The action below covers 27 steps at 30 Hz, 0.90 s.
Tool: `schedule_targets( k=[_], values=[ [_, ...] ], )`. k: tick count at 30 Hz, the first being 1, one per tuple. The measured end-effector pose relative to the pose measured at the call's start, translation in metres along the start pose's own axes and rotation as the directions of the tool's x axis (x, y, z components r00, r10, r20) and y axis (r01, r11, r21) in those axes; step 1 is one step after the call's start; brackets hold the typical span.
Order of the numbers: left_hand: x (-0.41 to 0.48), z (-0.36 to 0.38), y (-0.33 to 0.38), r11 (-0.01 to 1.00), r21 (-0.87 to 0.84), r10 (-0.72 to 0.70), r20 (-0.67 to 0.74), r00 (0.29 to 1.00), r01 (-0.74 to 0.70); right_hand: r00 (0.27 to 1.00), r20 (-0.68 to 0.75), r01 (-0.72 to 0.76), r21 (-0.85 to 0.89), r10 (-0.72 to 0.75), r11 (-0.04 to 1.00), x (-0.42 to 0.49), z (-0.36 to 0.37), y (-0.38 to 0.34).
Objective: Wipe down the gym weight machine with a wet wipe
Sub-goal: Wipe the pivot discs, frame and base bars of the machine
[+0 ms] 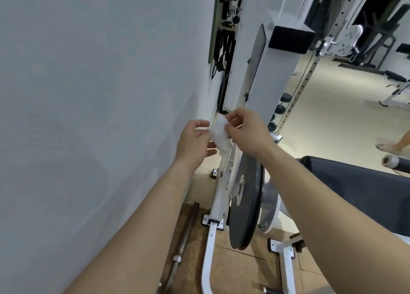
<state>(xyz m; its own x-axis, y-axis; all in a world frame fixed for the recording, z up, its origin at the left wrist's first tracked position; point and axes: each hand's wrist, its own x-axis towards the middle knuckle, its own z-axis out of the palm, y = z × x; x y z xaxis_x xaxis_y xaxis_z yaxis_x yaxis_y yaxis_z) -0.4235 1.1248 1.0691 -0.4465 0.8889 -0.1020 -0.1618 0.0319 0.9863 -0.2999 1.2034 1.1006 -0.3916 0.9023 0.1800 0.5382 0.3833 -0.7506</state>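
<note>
A crumpled white wet wipe (219, 136) hangs in the air between both hands, above the machine. My left hand (194, 144) pinches its left edge with thumb and fingers. My right hand (246, 130) grips its upper right side. Below them stands the white-framed weight machine (218, 201) with a large black weight plate (245, 205) on its side and a black padded seat (359, 189) to the right. The wipe is apart from the frame.
A grey wall (88, 116) fills the left. A steel barbell (184, 247) lies on the brown floor beside it. White upright columns (273, 71) and dumbbells (281, 105) stand behind. Another person's foot (390, 146) shows at the right edge.
</note>
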Motion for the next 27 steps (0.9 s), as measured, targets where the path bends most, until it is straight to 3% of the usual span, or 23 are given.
schedule_targets(
  k=[3,9,16,21,27],
  values=[
    [0.011,0.018,-0.002,0.998,-0.058,-0.008,0.05,0.999,0.011,0.999,0.019,0.028,-0.079,-0.027,0.997,0.012,-0.01,0.011],
    [0.068,0.037,-0.032,0.982,0.175,0.078,-0.037,0.996,-0.07,0.997,0.071,-0.001,-0.115,0.01,0.993,0.045,-0.015,0.034],
    [0.135,0.045,-0.065,0.952,0.304,0.053,-0.048,0.997,-0.036,0.988,-0.026,-0.151,-0.294,0.15,0.944,0.092,-0.013,0.074],
    [0.165,0.059,-0.082,0.968,0.25,0.03,-0.093,0.995,-0.006,0.963,-0.124,-0.266,-0.291,0.24,0.919,0.116,-0.008,0.09],
    [0.175,0.091,-0.091,0.997,0.067,0.037,0.096,0.995,-0.044,0.962,-0.091,-0.273,-0.312,0.258,0.91,0.13,-0.001,0.1]
  ],
)
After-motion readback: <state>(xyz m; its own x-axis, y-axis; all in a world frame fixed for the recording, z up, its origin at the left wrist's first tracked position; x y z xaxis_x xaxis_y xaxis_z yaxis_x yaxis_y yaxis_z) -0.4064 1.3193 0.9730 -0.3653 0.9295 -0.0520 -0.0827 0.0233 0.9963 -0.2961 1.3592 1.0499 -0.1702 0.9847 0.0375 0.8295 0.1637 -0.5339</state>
